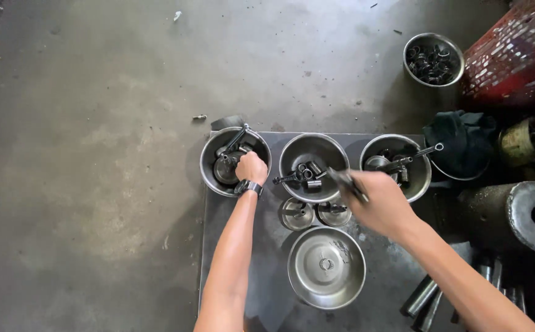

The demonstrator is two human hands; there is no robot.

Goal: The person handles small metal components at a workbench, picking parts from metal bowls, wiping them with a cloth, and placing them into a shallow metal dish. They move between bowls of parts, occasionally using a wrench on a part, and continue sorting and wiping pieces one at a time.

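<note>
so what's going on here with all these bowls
A person works over a metal table set with steel bowls of small dark metal parts. The left hand reaches into the left bowl, among its parts. The right hand holds a thin dark tool between the middle bowl and the right bowl. The near bowl is almost empty.

No packages, signs or screens are seen. One possible label is noted: a yellowish band [517,142] wrapped round a can [528,141] lying at the right edge, beside a dark cloth [461,138]. Its surface is worn and too blurred for further detail. No other labelled item can be made out.
</note>
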